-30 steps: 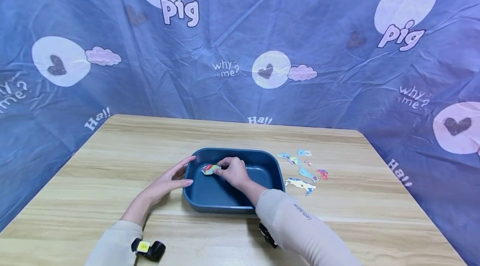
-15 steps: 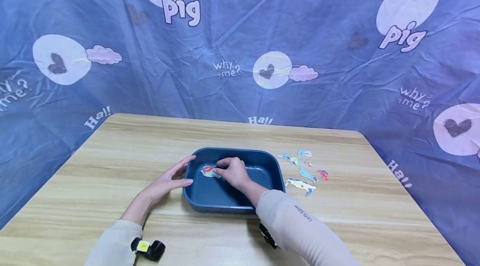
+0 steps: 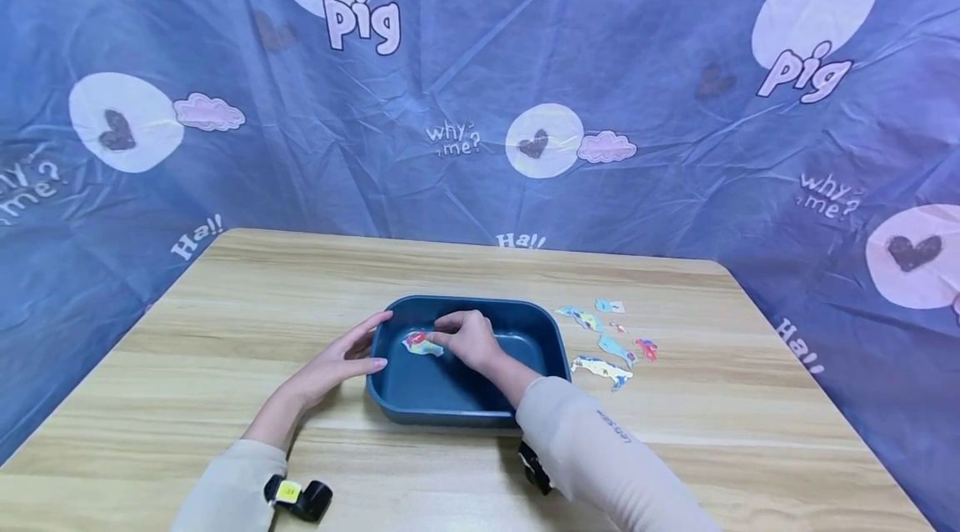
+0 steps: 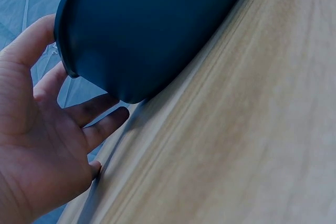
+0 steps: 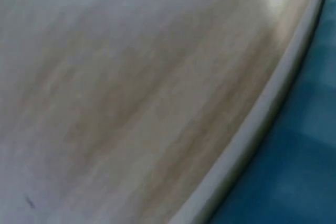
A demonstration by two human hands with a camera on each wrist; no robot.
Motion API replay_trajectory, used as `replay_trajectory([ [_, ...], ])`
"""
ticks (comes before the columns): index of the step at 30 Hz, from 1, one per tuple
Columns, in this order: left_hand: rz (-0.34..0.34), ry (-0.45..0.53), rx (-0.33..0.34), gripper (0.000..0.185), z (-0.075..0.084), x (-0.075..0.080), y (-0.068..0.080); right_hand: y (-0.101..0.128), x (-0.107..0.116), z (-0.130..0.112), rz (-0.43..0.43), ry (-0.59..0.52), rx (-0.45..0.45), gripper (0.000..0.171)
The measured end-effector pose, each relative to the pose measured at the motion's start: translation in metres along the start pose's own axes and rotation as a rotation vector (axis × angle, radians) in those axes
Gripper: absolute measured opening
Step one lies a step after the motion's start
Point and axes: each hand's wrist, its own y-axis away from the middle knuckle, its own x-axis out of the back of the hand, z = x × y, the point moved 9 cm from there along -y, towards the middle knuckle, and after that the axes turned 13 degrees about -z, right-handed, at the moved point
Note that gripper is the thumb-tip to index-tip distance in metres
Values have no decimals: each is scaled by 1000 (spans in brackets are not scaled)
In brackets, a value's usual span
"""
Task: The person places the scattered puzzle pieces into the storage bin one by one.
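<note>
Bench: The bench (image 3: 225, 332) carries everything within reach; its smooth-looking top could let the tray slide if pushed unevenly.
Tray: The dark blue tray (image 3: 450, 388) stands flat, its walls high enough that the right arm must cross the near rim; a low lift could knock that rim and shunt the tray.
Right sleeve: The cuff of the pale sleeve (image 3: 600, 453) lies over the near right corner, so a sideways pull might drag the tray with it.
Left hand: The left hand (image 3: 336, 361) touches the tray's left end, fingers extended and relaxed rather than clenched; such a light touch may not stop a jolt.
Right hand: The right hand (image 3: 467, 340) reaches inside, thumb at the cutout; whether its fingers pinch it or merely touch it, I cannot tell. A thumb that clings could flip or drag it.
Loose cutouts: The loose cutouts (image 3: 613, 348) lie just right of the tray; a shunt that way could push or cover them.
Patterned cutout: The patterned cutout (image 3: 423, 346) lies inside, towards the left end; being thin, it could bend under pressure or prove hard to pick up.
</note>
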Motion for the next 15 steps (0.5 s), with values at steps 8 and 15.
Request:
replay_trajectory([
  [8,-13,-9,-4,69,1,-1,0,3,4,-2,-13,-77,8,29],
  [15,-15,-23,-18,68,3,-1,1,4,12,-5,-4,-106,19,29],
])
